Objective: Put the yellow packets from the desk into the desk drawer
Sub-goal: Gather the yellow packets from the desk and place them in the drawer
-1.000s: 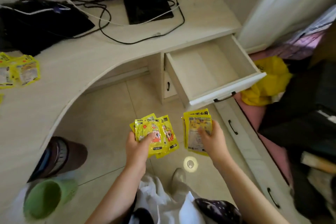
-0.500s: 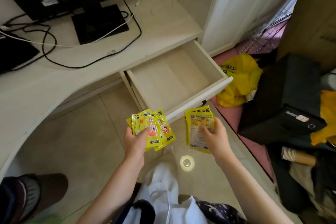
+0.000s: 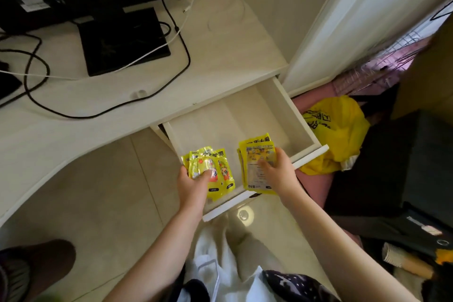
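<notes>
My left hand [image 3: 193, 185] grips a fanned bunch of yellow packets [image 3: 215, 167] with cartoon prints. My right hand [image 3: 279, 174] holds a second stack of yellow packets [image 3: 255, 154], printed back side up. Both bunches hover over the front part of the open desk drawer [image 3: 277, 105], whose pale wooden bottom shows bare behind them. The drawer sticks out from under the white desk [image 3: 220, 61]. Whether the packets touch the drawer bottom cannot be told.
On the desk stand a black monitor base [image 3: 122, 39] and looping black and white cables [image 3: 36, 68]. Right of the drawer lie a yellow plastic bag [image 3: 338, 130] and black boxes [image 3: 392, 167]. A brown stool [image 3: 36, 267] is at lower left on the tiled floor.
Both hands have carried their packets forward, from above the floor in front of the drawer to over its open inside. The view has shifted right and closer to the drawer.
</notes>
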`<act>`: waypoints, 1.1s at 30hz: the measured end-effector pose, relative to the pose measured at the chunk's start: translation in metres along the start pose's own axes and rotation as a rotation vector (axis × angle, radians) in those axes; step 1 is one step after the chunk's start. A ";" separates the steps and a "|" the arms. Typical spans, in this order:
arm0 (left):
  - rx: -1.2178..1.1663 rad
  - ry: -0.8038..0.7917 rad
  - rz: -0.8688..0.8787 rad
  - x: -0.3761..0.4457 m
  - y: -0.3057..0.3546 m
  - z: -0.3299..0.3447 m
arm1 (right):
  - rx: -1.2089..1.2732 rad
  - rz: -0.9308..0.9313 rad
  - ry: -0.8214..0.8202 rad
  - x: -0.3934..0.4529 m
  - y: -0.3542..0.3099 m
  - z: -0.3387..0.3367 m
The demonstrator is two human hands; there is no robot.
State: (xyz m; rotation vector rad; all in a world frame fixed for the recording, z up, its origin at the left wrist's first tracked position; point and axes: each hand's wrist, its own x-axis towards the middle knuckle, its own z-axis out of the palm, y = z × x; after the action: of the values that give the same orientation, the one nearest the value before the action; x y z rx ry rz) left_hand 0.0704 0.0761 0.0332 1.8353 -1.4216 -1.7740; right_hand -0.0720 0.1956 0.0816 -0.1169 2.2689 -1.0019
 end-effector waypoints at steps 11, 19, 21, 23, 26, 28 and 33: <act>0.212 0.115 -0.127 0.049 -0.014 0.062 | -0.241 0.045 -0.257 0.102 0.002 0.041; 0.141 0.171 -0.299 0.083 -0.042 0.088 | -0.277 0.098 -0.432 0.160 0.039 0.067; 0.144 0.180 -0.313 0.090 -0.049 0.092 | -0.316 0.094 -0.480 0.168 0.047 0.070; 0.176 0.190 -0.316 0.094 -0.054 0.092 | -0.356 0.098 -0.514 0.175 0.054 0.070; 0.211 0.177 -0.339 0.102 -0.064 0.090 | -0.412 0.085 -0.517 0.183 0.062 0.068; 0.258 0.160 -0.330 0.104 -0.067 0.088 | -0.483 0.045 -0.491 0.185 0.066 0.066; 0.342 0.178 -0.329 0.094 -0.060 0.085 | -0.604 0.017 -0.416 0.185 0.070 0.054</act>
State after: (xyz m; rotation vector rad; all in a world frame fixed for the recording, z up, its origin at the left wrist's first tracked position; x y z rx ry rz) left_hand 0.0073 0.0758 -0.0921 2.4583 -1.4941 -1.5162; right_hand -0.1738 0.1505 -0.0911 -0.5093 2.0963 -0.2190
